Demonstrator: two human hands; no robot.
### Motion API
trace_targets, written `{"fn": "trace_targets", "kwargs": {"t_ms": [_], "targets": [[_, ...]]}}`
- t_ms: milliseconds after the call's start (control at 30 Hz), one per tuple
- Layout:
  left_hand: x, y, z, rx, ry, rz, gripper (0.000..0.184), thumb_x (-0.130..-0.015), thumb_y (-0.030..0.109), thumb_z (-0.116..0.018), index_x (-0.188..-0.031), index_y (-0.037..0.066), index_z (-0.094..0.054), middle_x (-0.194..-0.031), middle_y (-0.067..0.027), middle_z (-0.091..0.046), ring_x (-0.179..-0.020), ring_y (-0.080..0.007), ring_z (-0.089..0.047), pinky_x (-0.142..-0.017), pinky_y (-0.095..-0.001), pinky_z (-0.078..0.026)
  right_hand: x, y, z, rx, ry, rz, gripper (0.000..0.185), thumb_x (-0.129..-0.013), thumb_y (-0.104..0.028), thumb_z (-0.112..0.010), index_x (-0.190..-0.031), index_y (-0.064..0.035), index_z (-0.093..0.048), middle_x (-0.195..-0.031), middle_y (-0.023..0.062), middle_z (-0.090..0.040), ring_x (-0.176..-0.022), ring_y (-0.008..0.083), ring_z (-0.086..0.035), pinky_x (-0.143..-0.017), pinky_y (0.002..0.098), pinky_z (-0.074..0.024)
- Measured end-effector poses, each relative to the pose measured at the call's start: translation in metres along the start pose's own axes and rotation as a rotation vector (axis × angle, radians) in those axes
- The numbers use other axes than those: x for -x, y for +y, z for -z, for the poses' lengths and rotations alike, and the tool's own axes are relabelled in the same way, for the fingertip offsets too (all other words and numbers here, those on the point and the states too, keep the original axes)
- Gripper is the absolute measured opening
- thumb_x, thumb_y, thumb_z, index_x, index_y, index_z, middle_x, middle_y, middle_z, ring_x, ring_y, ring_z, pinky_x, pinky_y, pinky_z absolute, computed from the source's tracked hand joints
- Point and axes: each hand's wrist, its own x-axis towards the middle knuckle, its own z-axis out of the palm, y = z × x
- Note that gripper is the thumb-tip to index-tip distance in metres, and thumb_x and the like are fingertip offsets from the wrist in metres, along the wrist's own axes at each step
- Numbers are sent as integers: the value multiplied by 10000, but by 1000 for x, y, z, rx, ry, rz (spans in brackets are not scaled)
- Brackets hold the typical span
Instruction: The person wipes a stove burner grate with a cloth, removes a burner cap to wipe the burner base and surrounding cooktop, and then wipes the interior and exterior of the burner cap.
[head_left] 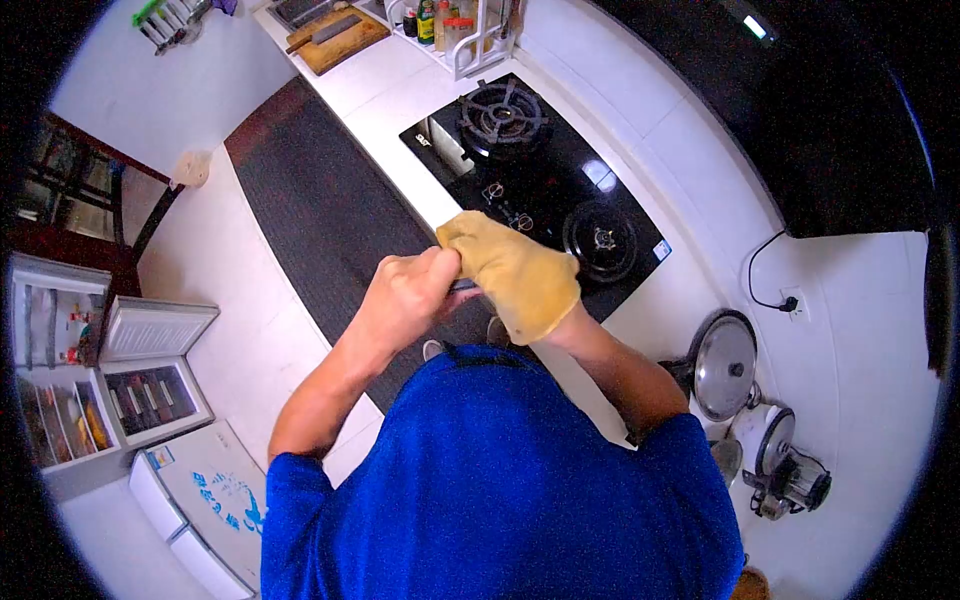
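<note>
My right hand wears a yellow work glove (pixel 520 281), its cuff ending at the wrist. Bare and closed, my left hand (pixel 408 294) presses against the glove's finger end, its thumb on top. Between the two hands, low down, shows a small dark strip (pixel 463 285) that I cannot identify. The gloved fingers bend toward my left hand, and what they hold, if anything, is hidden. Both hands are in front of my blue shirt (pixel 490 470), over the counter's front edge.
A black gas hob (pixel 545 190) is set in the white counter (pixel 385 110). Farther along, a knife (pixel 325 27) lies on a wooden board (pixel 345 45) beside a bottle rack (pixel 465 60). To the right stands a lidded pan (pixel 725 365). An open fridge (pixel 60 370) is at left.
</note>
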Motion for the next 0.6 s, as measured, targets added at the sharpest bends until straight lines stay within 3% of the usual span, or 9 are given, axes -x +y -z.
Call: {"fn": "trace_targets", "kwargs": {"t_ms": [33, 67, 133, 233, 300, 367, 400, 500, 600], "targets": [[0, -3, -2, -26, 80, -6, 400, -762, 261, -831, -857, 42, -510, -674, -122, -581, -611, -323, -653, -522, -394, -517, 8, 9, -7, 2, 5, 1, 444, -783, -47, -651, -1219, 14, -594, -1255, 193, -620, -1172, 293, -602, -989, 338, -496], [4, -2, -3, -7, 160, 83, 376, -775, 248, -834, -878, 29, -545, -704, -122, -620, -634, -306, -675, -543, -380, -530, 19, 22, -18, -618, 173, -301, 456, -768, -59, -670, -1213, 16, -602, -1243, 186, -626, -1153, 273, -614, -980, 341, -504], [14, -2, -9, 201, 382, 286, 340, -829, 252, -811, -911, 12, -585, -748, -114, -661, -637, -214, -683, -572, -315, -522, 15, 21, -15, -1244, 327, -604, 469, -754, -71, -688, -1207, 19, -609, -1230, 179, -632, -1134, 254, -626, -970, 345, -512], [28, -7, -11, 268, 473, 411, 346, -858, 270, -793, -930, 0, -589, -793, -110, -683, -685, -161, -670, -615, -285, -510, 5, 7, 0, -417, 29, -528, 597, -620, 10, -720, -1210, -8, -634, -1195, 152, -653, -1077, 223, -658, -922, 319, -530], [28, -8, -13, 277, 510, 369, 361, -855, 276, -796, -937, -5, -586, -828, -120, -698, -716, -168, -680, -642, -291, -521, 3, 2, -6, -419, -32, -591, 639, -568, 34, -710, -1201, -35, -653, -1146, 132, -678, -1086, 230, -659, -926, 319, -517], [30, -8, -17, 290, 516, 397, 357, -858, 274, -792, -944, -4, -586, -840, -124, -705, -736, -174, -689, -657, -291, -527, 4, -20, -7, -403, 183, -668, 626, -569, 29, -712, -1188, -52, -667, -1104, 117, -695, -1089, 277, -658, -925, 346, -509], [31, -8, -18, 300, 509, 374, 356, -853, 270, -796, -942, -4, -587, -841, -128, -705, -742, -180, -694, -663, -291, -529, 6, -16, -9, -269, 125, -649, 682, -564, -83, -867, -1201, -14, -634, -1110, 132, -675, -994, 220, -677, -906, 293, -516], [31, -9, -14, 308, 462, 349, 348, -837, 255, -808, -945, 1, -596, -837, -130, -705, -731, -199, -706, -656, -300, -539, 8, -17, -3, -68, 90, -407, 740, -520, -230, -922, -1179, -42, -642, -1044, 121, -673, -923, 262, -679, -812, 307, -538], [23, -12, -4, 202, 312, 144, 335, -812, 249, -816, -956, 20, -618, -803, -134, -690, -678, -251, -708, -605, -331, -549, 3, -23, 9, 71, -77, -484, 612, -544, -286, -876, -1096, -101, -686, -1000, 114, -686, -993, 317, -656, -885, 399, -506]]}}
